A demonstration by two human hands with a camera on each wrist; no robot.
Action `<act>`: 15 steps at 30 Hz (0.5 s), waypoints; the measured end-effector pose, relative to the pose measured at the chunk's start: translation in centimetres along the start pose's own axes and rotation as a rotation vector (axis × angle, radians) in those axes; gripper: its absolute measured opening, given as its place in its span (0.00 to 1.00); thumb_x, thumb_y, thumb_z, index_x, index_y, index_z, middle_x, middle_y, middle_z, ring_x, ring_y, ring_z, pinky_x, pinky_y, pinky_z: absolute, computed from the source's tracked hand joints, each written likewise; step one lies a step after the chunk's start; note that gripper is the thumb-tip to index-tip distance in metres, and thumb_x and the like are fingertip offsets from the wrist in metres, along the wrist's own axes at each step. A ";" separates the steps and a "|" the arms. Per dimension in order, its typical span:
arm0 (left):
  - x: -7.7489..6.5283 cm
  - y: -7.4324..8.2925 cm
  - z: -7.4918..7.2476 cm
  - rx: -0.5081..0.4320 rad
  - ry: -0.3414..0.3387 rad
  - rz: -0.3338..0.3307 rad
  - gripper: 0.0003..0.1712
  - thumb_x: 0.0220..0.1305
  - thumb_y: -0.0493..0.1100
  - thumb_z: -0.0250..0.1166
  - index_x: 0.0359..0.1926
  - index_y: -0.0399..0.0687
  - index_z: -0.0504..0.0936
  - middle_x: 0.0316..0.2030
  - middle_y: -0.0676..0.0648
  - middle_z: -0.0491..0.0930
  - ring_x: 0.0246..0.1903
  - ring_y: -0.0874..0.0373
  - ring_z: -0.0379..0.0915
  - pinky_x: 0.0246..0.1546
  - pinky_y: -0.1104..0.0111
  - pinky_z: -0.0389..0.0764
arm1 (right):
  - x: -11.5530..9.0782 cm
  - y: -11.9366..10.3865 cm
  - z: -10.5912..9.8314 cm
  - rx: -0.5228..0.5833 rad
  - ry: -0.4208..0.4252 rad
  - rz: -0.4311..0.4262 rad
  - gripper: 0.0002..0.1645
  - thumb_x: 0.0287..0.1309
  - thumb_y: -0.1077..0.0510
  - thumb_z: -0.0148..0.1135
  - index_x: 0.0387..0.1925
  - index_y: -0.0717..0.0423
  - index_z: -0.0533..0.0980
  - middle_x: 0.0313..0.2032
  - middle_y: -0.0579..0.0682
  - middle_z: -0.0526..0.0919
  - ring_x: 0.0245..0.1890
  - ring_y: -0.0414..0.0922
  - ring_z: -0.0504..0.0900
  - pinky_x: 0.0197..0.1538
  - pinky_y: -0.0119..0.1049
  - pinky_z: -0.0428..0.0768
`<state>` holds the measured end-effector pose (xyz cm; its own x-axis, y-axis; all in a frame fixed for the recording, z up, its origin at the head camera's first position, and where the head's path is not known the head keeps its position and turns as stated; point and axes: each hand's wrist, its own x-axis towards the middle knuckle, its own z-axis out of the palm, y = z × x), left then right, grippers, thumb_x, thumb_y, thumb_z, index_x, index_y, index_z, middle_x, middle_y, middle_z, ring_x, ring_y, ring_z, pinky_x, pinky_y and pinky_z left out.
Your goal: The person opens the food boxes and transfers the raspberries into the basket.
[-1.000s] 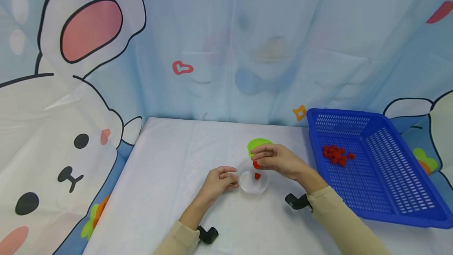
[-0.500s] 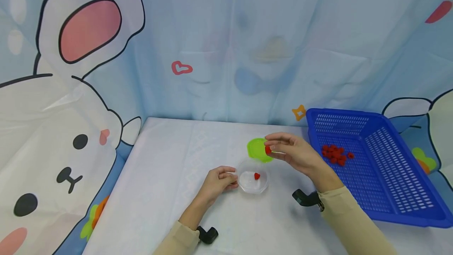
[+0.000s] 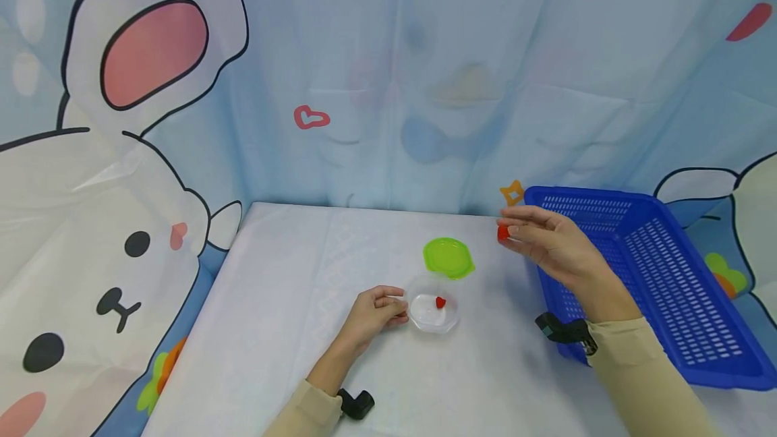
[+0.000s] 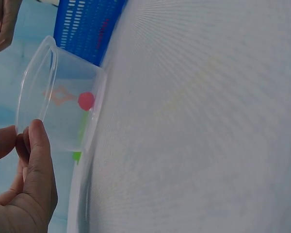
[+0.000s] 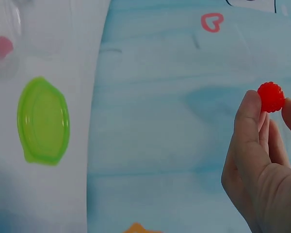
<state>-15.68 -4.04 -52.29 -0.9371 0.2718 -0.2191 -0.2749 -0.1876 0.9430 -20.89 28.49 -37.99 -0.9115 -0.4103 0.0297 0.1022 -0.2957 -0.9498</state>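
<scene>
Between thumb and fingertips my right hand pinches a red raspberry, up over the left edge of the blue basket. My left hand is at the left side of a clear plastic tub; in the left wrist view its thumb and fingers grip the tub's rim. One small red berry lies on the tub's floor. Just behind the tub, a lime-green lid rests flat on the table. The red berries inside the basket are hidden behind my right hand in the head view.
A white cloth covers the table. Along its back hangs a pale blue curtain with cartoon prints. The big basket fills the table's right side. Each wrist carries a black camera mount, the right one close to the basket's front-left wall.
My right hand has moved from over the tub up and right to the basket's edge, still pinching the raspberry. The green lid is now fully uncovered. My left hand stays put.
</scene>
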 end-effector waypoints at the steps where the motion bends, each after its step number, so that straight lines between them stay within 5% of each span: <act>1: 0.0 0.0 0.0 -0.001 0.000 -0.001 0.20 0.66 0.30 0.65 0.56 0.26 0.75 0.37 0.37 0.83 0.35 0.56 0.82 0.43 0.63 0.86 | -0.1 -0.2 -0.4 0.006 0.001 -0.005 0.20 0.71 0.74 0.50 0.57 0.60 0.79 0.53 0.50 0.78 0.52 0.44 0.81 0.58 0.40 0.80; 15: 0.1 -0.1 0.0 -0.002 -0.004 -0.002 0.19 0.66 0.31 0.66 0.56 0.27 0.76 0.37 0.38 0.83 0.35 0.56 0.82 0.44 0.62 0.86 | -2.4 -1.2 -8.9 0.240 0.178 0.034 0.22 0.71 0.76 0.47 0.57 0.62 0.80 0.49 0.54 0.82 0.50 0.49 0.84 0.53 0.42 0.83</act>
<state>-15.72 -4.04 -52.41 -0.9357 0.2757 -0.2202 -0.2774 -0.1889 0.9420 -22.36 37.45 -39.72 -0.9592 -0.2721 -0.0765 0.2061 -0.4883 -0.8480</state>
